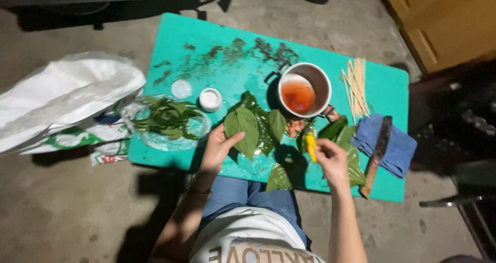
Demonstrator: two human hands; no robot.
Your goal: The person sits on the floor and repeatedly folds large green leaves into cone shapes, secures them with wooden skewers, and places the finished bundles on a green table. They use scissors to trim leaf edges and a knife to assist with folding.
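Observation:
My left hand (218, 148) holds a large green leaf (243, 129) by its lower edge, over the teal table (206, 46). My right hand (330, 157) grips a small yellow tool (311, 145), its tip pointing up toward more leaves (274, 126) spread on the table. A metal pot (305, 90) with reddish liquid stands just behind the leaves.
A clear plastic bag of green leaves (166, 118) lies at the left, beside a small white jar (210, 98) and its lid (181, 89). Thin wooden sticks (355, 84), a blue cloth (395, 144) and a large knife (378, 152) lie at the right. A white sack (62, 95) is on the floor.

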